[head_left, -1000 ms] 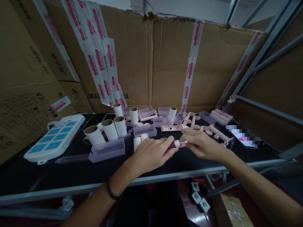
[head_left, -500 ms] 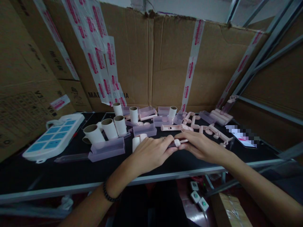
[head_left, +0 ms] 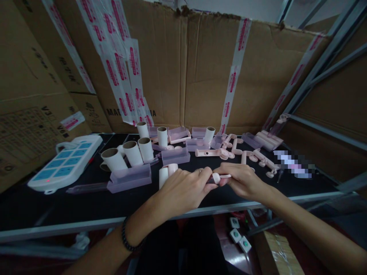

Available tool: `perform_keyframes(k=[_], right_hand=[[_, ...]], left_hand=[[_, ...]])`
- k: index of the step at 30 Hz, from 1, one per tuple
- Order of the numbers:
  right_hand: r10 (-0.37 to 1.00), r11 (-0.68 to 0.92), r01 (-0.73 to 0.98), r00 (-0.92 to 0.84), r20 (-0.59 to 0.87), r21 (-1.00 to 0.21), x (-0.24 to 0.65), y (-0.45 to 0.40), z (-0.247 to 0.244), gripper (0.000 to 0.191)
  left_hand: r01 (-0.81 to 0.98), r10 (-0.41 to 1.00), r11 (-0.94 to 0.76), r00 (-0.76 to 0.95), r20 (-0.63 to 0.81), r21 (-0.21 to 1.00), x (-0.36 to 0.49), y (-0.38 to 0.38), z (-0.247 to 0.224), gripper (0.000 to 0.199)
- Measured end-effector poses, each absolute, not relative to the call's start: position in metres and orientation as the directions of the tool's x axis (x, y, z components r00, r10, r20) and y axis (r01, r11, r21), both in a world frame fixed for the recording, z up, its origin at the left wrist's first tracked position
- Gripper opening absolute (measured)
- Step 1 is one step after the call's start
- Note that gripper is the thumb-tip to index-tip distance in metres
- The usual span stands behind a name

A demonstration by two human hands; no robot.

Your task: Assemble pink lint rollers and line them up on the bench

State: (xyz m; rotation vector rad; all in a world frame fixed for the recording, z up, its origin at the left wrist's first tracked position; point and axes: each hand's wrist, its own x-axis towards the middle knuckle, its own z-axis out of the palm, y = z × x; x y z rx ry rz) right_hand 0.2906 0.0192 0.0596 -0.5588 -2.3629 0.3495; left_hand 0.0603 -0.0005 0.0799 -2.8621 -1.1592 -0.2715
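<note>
My left hand [head_left: 186, 187] has its fingers closed round a small part with a pale pink end [head_left: 216, 178], above the front of the black table [head_left: 94, 214]. On the other side of the same part, my right hand [head_left: 242, 179] pinches it near a thin pale tab. My fingers hide most of the part. Just left of my left hand lies a white and pink piece [head_left: 168, 172]. Behind the hands are a pink bar with a hole [head_left: 208, 153] and a translucent purple tray [head_left: 174, 156].
White cardboard tubes [head_left: 114, 159] stand at the left, behind a purple tray [head_left: 130, 179]. A white power strip [head_left: 64, 164] lies farther left. Pink hinged parts [head_left: 265, 162] and a blurred-out phone [head_left: 294, 164] are at the right. A cardboard wall [head_left: 209, 76] rises behind.
Both hands keep hold of the small part. My right hand has shifted slightly down, and its fingers have moved a little along the part. The view has shifted slightly.
</note>
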Motion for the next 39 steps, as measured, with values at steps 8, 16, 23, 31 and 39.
perform_keyframes(k=[8, 16, 23, 31, 39], right_hand=[[0.499, 0.865, 0.326, -0.646, 0.577, -0.382, 0.287, 0.012, 0.060, 0.016], [0.541, 0.841, 0.367, -0.567, 0.621, -0.397, 0.283, 0.005, 0.054, 0.016], [0.565, 0.825, 0.360, -0.573, 0.594, -0.437, 0.283, 0.001, 0.059, 0.016], [0.806, 0.563, 0.483, -0.501, 0.316, -0.671, 0.279, -0.012, 0.084, 0.046], [0.894, 0.355, 0.507, -0.430, 0.127, -0.785, 0.276, -0.002, 0.103, 0.049]], left_hand=[[0.690, 0.680, -0.724, 0.708, 0.192, 0.015, 0.062, -0.006, 0.081, 0.032], [0.720, 0.715, -0.692, 0.675, 0.183, 0.051, 0.065, -0.011, 0.084, 0.037], [0.707, 0.696, -0.707, 0.690, 0.199, 0.024, 0.065, -0.011, 0.086, 0.034], [0.689, 0.623, -0.704, 0.715, 0.317, -0.171, 0.068, -0.008, 0.081, 0.029], [0.731, 0.651, -0.675, 0.653, 0.388, -0.097, 0.076, 0.005, 0.076, 0.029]])
